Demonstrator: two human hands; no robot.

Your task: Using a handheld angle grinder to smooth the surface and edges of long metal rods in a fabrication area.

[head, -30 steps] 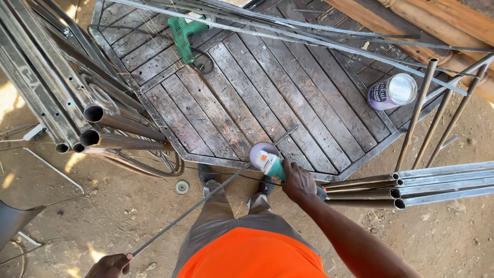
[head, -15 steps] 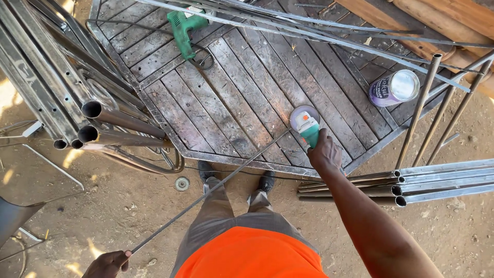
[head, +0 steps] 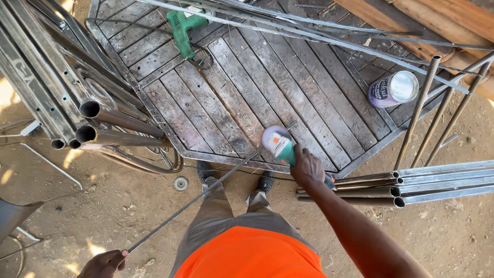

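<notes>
My right hand (head: 307, 167) grips a green angle grinder (head: 279, 144) with its blurred disc over the near edge of a slatted wooden table top (head: 242, 87). My left hand (head: 104, 264), at the bottom left, holds one end of a thin metal rod (head: 195, 201). The rod runs up and right, and its far end lies on the table edge next to the grinder disc. My legs and shoes stand just below the table edge.
Thick steel pipes (head: 113, 126) jut in from the left and more pipes (head: 411, 184) lie at the right. A second green power tool (head: 184, 25) and a paint can (head: 393, 88) sit on the table. Long thin rods (head: 309, 31) cross the top. Sandy ground lies below.
My right hand swung the grinder right, then back left and down to the rod's end on the table edge. The left hand kept hold of the rod.
</notes>
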